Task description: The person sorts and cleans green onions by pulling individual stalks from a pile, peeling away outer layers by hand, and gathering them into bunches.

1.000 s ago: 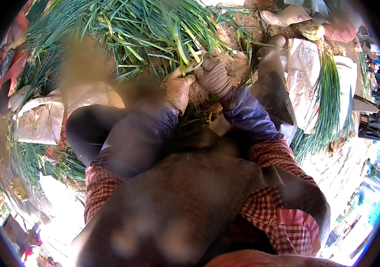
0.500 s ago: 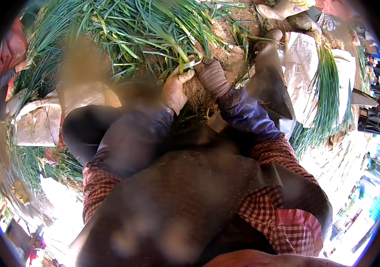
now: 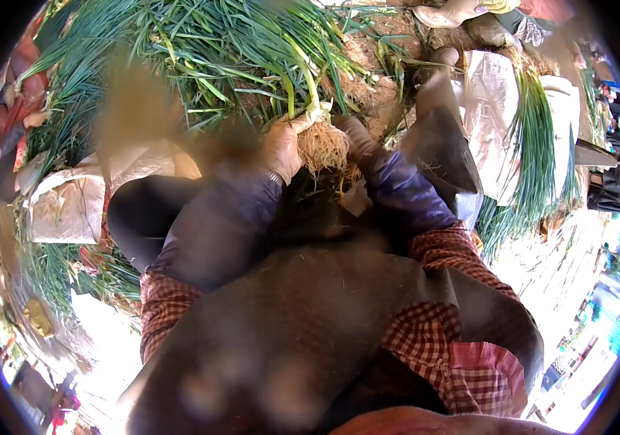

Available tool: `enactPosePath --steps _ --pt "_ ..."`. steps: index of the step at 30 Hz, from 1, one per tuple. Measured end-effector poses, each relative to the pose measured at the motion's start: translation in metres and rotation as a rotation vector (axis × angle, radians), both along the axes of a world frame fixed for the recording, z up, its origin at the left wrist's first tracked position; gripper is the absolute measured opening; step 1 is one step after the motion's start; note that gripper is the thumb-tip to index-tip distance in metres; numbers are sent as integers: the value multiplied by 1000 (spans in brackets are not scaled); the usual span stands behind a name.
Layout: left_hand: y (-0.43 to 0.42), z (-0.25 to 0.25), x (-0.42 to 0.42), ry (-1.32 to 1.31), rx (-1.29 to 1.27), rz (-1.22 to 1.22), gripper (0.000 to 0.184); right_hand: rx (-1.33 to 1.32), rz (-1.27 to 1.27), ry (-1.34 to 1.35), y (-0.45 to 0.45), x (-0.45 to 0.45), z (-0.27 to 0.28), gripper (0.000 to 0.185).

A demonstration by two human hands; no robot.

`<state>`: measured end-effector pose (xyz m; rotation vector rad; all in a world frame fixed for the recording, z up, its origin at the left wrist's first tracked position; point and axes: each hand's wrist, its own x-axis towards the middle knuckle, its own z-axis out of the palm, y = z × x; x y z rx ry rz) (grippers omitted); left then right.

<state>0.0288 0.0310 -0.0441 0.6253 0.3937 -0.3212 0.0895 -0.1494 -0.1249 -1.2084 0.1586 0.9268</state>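
Observation:
My left hand (image 3: 281, 150), in a pale glove, is closed round a small bunch of green onions (image 3: 313, 94). The bunch's tangled brown roots (image 3: 323, 147) hang just right of the fingers, and its green leaves point up and away. Beside the roots on the right is my right hand (image 3: 358, 138), in a darker glove. Its fingertips are dim and partly hidden, so I cannot make out whether they grip anything. A large heap of green onions (image 3: 201, 51) lies just beyond both hands.
Bundled green onions (image 3: 535, 138) lie over a white sack (image 3: 490, 119) on the right. Another pale sack (image 3: 67, 206) lies at the left. Another person's arm (image 3: 23, 109) shows at the left edge, and a boot (image 3: 446, 16) stands at the top right.
My right hand has moved down and slightly right, off the stems to beside the roots. The roots now show fully between my hands. My left hand keeps its hold.

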Motion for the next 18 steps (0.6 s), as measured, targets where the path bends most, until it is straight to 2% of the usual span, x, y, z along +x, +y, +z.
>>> enactPosePath --steps 1,3,5,6,7,8,9,10,11,12,14,15,17,18 --pt "0 -2 -1 -103 -27 -32 34 -14 85 -394 1 16 -33 23" --pt "-2 4 -5 -53 -97 -28 34 370 -193 -55 13 17 28 36" --pt "-7 2 -8 -7 -143 -6 32 396 -174 28 25 15 85 39" --pt "-8 -2 -9 -5 -146 0 32 418 -157 115 29 13 92 41" --pt "-9 -6 -11 6 -210 -36 29 265 -252 48 35 19 72 32" --pt "-11 -7 -13 17 -271 -73 27 262 -248 52 36 19 66 32" --pt "-13 -6 -12 139 -259 -53 22 142 -146 -80 36 20 61 27" --pt "-10 -9 -11 141 -257 -52 22 25 -44 -212 38 20 56 22" --pt "-6 -10 -8 171 -176 -47 22 -245 222 -444 36 22 54 19" --pt "-3 -10 -5 200 -96 -45 21 -393 255 -777 35 20 51 17" --pt "-3 -15 -6 228 -26 3 21 -208 -15 -16 35 25 44 17" --pt "-4 -22 -6 191 40 38 21 -209 -15 -15 38 34 38 17" --pt "-6 -26 -10 120 96 131 22 -1128 639 -449 50 49 34 15" --pt "-6 -23 -11 122 97 126 22 -1127 637 -444 43 41 37 15"
